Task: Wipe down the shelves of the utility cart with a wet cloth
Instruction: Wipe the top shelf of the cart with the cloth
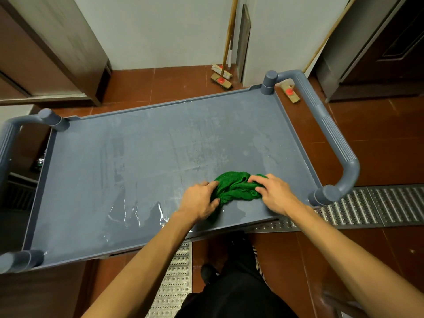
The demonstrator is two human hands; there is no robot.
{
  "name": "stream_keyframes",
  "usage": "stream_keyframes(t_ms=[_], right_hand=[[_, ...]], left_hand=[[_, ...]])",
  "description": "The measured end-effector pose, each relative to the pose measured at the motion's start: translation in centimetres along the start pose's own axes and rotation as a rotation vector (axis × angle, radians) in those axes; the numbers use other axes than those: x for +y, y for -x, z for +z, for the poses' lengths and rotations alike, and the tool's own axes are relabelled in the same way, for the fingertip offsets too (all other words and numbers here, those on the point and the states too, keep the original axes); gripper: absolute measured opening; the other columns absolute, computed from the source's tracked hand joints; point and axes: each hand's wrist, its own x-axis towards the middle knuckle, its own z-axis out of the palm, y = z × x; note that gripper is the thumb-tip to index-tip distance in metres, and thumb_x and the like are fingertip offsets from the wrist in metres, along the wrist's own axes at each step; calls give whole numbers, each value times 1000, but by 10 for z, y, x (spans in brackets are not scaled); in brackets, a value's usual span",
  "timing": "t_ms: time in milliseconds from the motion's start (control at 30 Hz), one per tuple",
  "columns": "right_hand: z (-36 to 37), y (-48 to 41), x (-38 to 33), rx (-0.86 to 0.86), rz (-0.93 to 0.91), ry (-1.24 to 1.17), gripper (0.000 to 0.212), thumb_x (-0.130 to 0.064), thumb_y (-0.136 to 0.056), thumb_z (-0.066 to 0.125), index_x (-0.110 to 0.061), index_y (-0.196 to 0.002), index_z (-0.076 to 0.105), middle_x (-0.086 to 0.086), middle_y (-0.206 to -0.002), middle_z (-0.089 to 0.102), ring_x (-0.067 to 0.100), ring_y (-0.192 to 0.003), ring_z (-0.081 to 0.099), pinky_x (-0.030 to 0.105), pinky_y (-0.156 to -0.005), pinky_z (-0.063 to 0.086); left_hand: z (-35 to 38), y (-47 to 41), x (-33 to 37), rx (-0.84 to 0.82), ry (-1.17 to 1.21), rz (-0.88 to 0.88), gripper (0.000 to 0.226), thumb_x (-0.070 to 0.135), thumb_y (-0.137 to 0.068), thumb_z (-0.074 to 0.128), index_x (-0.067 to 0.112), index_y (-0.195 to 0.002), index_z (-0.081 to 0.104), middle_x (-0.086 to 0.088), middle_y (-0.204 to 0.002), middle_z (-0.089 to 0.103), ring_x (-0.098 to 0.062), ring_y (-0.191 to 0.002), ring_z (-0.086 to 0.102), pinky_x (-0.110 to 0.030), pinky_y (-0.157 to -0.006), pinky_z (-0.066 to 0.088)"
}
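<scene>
Gripping the soft, soggy cloth (237, 187) bunched between our left hand (200, 199) and right hand (276, 193), we judge it limp, best held by its bulk.

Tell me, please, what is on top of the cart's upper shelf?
On the top shelf lies a bunched green cloth, gripped by the left hand and the right hand. A water film shines nearby. The surface under the cloth is hidden.

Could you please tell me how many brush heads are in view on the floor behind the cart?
3: two brush heads overlap by the far wall, and a third lies beyond the cart's right handle. The cart may hide more.
</scene>
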Motion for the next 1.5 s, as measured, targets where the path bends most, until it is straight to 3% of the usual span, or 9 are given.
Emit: stream_keyframes(t_ms=[233, 500, 633, 900, 1133, 1233, 1367, 1500], right_hand=[[14, 24, -3, -29, 45, -23, 33, -22, -103, 44, -43, -128, 53, -1, -106, 49, 25, -103, 55, 31, -80, 38], [14, 39, -10, -116, 60, -46, 31, -20, -104, 44, -42, -122, 57, 3, -110, 51, 22, -99, 56, 37, -92, 46], [14, 43, -13, -135, 59, -52, 31, -18, -104, 44, -40, -120, 58, 1, -112, 48, 19, -96, 55, 38, -91, 47], [16, 47, -16, -166, 40, -18, 31, -13, -102, 46, -34, -118, 62, 1, -111, 47, 21, -103, 50, 32, -87, 41], [27, 50, -12, -124, -4, 2, 33, -9, -99, 50, -31, -120, 63, 0, -112, 46, 26, -118, 43, 33, -96, 36], [28, 57, -10, -113, -13, -56, 35, -13, -96, 54, -35, -123, 61, 2, -119, 47, 25, -120, 41, 34, -101, 35], [27, 65, -9, -88, 1, -117, 40, -31, -87, 60, -45, -124, 55, -6, -116, 45, 20, -115, 43, 35, -98, 41], [32, 64, -9, 24, -71, -79, 42, -39, -94, 61, -36, -135, 51, -4, -124, 48, 18, -116, 49, 30, -98, 40]], left_hand=[[10, 22, -1, -21, 11, 7, 58, 41, -94, 57, 22, -147, 43, -8, -131, 62, -34, -115, 60, -40, -89, 51], [21, 39, -8, -35, 68, 25, 60, 39, -94, 58, 22, -149, 42, -8, -138, 57, -33, -124, 51, -40, -101, 45], [23, 42, -9, -54, 70, 26, 61, 38, -95, 58, 22, -151, 41, -8, -140, 55, -33, -126, 48, -41, -103, 44], [25, 45, -13, -92, 39, 74, 56, 33, -97, 57, 21, -150, 43, -9, -142, 54, -34, -127, 46, -39, -108, 38], [25, 46, -19, -109, 107, 101, 54, 28, -97, 60, 23, -149, 48, -6, -140, 52, -32, -126, 45, -41, -108, 38], [26, 54, -22, -74, 137, 128, 52, 30, -99, 58, 21, -149, 48, -6, -141, 52, -30, -128, 46, -36, -109, 37], [23, 66, -30, -33, 235, 164, 50, 28, -99, 58, 15, -147, 49, -8, -142, 55, -26, -129, 49, -32, -111, 36], [21, 72, -34, 98, 382, 44, 35, 22, -99, 58, 14, -133, 62, -7, -128, 67, -26, -119, 60, -32, -101, 46]])
